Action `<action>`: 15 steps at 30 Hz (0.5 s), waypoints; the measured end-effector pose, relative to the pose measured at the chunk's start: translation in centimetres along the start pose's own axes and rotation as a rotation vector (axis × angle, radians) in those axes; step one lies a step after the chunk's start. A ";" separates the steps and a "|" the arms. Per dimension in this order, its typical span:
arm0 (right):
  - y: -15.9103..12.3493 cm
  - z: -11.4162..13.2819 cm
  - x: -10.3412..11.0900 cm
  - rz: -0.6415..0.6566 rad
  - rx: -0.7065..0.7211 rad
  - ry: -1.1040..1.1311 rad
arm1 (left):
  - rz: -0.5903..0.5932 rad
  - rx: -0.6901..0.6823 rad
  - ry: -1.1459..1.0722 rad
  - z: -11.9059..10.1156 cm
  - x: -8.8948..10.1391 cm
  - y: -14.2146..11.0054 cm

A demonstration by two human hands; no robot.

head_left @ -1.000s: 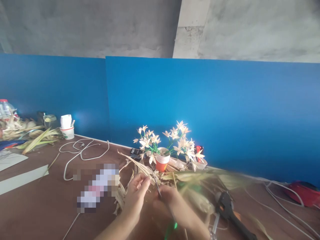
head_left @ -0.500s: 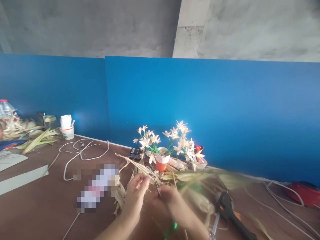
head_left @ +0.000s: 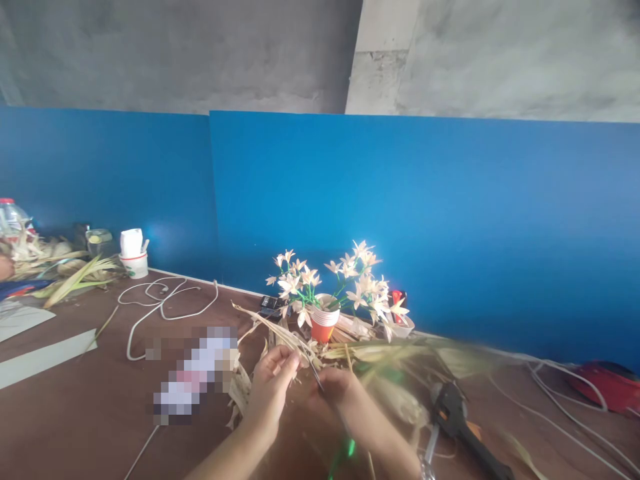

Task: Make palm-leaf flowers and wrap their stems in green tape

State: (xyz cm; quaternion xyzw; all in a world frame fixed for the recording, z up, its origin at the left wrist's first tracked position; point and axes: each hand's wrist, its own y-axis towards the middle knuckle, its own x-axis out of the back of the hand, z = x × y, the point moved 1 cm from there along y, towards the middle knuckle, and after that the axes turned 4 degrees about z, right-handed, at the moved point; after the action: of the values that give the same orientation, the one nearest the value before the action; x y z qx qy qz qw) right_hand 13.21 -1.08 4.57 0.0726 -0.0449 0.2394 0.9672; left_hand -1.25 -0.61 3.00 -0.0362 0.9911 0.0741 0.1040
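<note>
My left hand (head_left: 274, 383) is closed, pinching the near end of a pale strip of dried corn husk (head_left: 273, 327) between thumb and fingers. The strip points up and left, away from me. Closed around a slim dark metal tool (head_left: 316, 375), my right hand (head_left: 340, 393) is just to the right. The tool's tip meets the husk by my left thumb; its exact kind I cannot make out. A blurred green piece (head_left: 345, 453) shows below my right palm. Beyond both hands, white husk flowers (head_left: 367, 283) on green stems stand in stacked orange-and-white paper cups (head_left: 325, 323).
A black glue gun (head_left: 463, 427) lies at the right, near loose husks (head_left: 400, 400) and white cables (head_left: 545, 393). A pixelated object (head_left: 195, 377) is left of my hands. Farther left are a white cup (head_left: 134, 263), paper strips (head_left: 50, 360) and a husk pile (head_left: 45, 257).
The tool's visible tip has drawn slightly down toward my left thumb. Both hands stay nearly in place, holding the same things.
</note>
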 end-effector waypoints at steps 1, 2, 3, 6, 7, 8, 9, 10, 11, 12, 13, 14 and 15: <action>0.0 0.0 0.0 0.004 0.002 0.004 | -0.003 -0.004 0.001 0.0 0.0 0.0; 0.0 0.1 0.0 0.007 0.006 0.004 | -0.009 -0.006 0.000 0.0 0.0 -0.1; 0.0 0.1 0.0 0.008 0.013 -0.001 | -0.016 -0.007 -0.002 0.0 -0.1 -0.1; 0.0 0.2 0.0 0.000 0.031 -0.027 | -0.026 0.003 -0.013 -0.3 -0.3 -0.3; 0.0 0.1 0.0 -0.005 0.031 -0.035 | -0.026 0.005 -0.015 -0.3 -0.3 -0.4; 0.0 0.1 0.0 -0.010 0.028 -0.042 | -0.024 0.005 -0.017 -0.4 -0.3 -0.4; 0.0 0.1 0.1 -0.015 0.024 -0.046 | -0.021 0.004 -0.019 -0.4 -0.3 -0.4; 0.0 0.0 0.1 -0.017 0.020 -0.050 | -0.019 0.002 -0.021 -0.4 -0.3 -0.3; 0.0 0.0 0.2 -0.018 0.018 -0.056 | -0.015 0.003 -0.022 -0.3 -0.2 -0.2; 0.0 -0.1 0.3 -0.016 0.018 -0.064 | -0.009 0.009 -0.022 -0.3 -0.1 -0.1; 0.0 -0.2 0.3 -0.013 0.019 -0.075 | 0.001 0.019 -0.022 -0.2 0.0 0.0; 0.1 -0.3 0.4 -0.011 0.019 -0.088 | 0.009 0.029 -0.020 -0.1 0.1 0.1; 0.1 -0.4 0.6 -0.009 0.019 -0.103 | 0.018 0.037 -0.016 -0.1 0.1 0.2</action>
State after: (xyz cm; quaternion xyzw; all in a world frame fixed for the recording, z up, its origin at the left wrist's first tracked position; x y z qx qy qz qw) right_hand 13.69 -0.71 4.27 0.0940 -0.0921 0.2314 0.9639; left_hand -1.41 -0.47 3.08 -0.0248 0.9917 0.0570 0.1122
